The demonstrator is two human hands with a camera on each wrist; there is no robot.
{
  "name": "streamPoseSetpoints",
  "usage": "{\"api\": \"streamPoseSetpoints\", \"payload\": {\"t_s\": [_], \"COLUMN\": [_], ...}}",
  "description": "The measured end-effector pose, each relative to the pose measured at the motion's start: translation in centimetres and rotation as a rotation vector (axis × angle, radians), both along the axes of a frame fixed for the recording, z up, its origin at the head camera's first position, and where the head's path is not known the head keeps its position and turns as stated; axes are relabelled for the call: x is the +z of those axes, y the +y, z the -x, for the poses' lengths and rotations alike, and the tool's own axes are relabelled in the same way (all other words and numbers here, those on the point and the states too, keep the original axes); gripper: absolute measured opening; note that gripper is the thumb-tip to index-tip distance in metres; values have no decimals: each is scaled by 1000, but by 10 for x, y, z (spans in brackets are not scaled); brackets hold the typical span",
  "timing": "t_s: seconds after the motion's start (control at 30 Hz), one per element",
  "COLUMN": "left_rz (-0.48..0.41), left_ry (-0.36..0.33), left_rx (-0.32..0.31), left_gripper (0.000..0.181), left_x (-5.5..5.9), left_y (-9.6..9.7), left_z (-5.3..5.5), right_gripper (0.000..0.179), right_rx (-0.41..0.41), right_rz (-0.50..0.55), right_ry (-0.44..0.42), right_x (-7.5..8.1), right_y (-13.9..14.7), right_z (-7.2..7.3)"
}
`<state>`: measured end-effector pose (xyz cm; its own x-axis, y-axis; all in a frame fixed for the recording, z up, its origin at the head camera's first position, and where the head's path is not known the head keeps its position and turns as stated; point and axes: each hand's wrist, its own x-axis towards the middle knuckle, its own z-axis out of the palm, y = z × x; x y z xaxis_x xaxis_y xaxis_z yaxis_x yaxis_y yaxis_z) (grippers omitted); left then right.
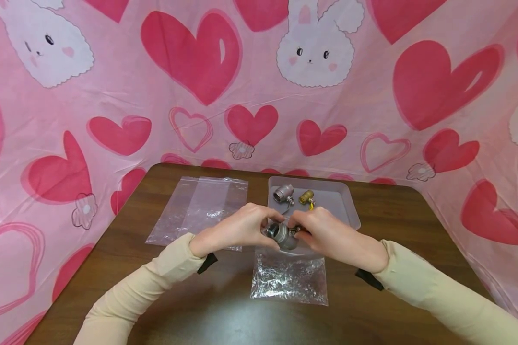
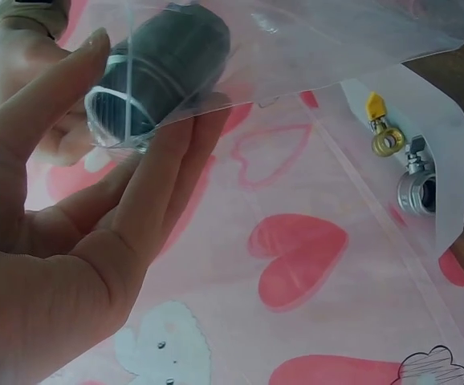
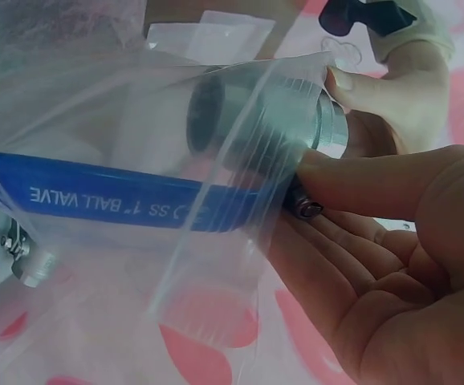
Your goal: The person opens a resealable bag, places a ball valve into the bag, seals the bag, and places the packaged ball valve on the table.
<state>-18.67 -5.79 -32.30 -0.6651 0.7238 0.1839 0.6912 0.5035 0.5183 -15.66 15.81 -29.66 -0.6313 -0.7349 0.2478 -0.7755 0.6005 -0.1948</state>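
Observation:
Both hands are at a silver ball valve [image 1: 287,238] over the near side of the tray. Most of its body and its blue lever [image 3: 120,192] lie inside a clear zip bag [image 3: 216,305]; the threaded end sticks out at the bag's mouth. My left hand [image 1: 250,224] holds that end, thumb on one side and fingers [image 2: 164,172] along the other. With thumb and fingers my right hand [image 1: 328,235] pinches the valve by its stem, at the bag's edge. The lever is hidden in the head view.
A pale plastic tray [image 1: 349,208] holds another silver valve [image 1: 283,193] and a small brass valve [image 1: 306,197] with a yellow lever. Flat clear zip bags [image 1: 198,206] lie on the brown table [image 1: 125,268] to the left. A heart-patterned cloth [image 1: 259,86] surrounds the table.

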Motion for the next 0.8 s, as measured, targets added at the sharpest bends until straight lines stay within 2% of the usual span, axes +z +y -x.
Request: {"api": "streamPoseSetpoints", "payload": {"t_s": [0.27,0.4,0.53,0.8], "left_rz": [65,79,87,128], "left_ry": [-39,-58,-81,-65], "left_rx": [20,23,29,40], "left_gripper": [56,56,55,57], "left_x": [5,7,9,10], "left_y": [2,2,3,6], "left_z": [-1,-2,-3,-5], "right_gripper": [15,14,13,13], "right_rx": [2,-8,-3,21], "right_rz": [-41,-45,-45,-32], "right_ry": [-24,-82,-105,-121], "right_x": [0,0,0,-1], "right_y": [-3,-4,-5,-5], "right_z": [1,0,0,1]}}
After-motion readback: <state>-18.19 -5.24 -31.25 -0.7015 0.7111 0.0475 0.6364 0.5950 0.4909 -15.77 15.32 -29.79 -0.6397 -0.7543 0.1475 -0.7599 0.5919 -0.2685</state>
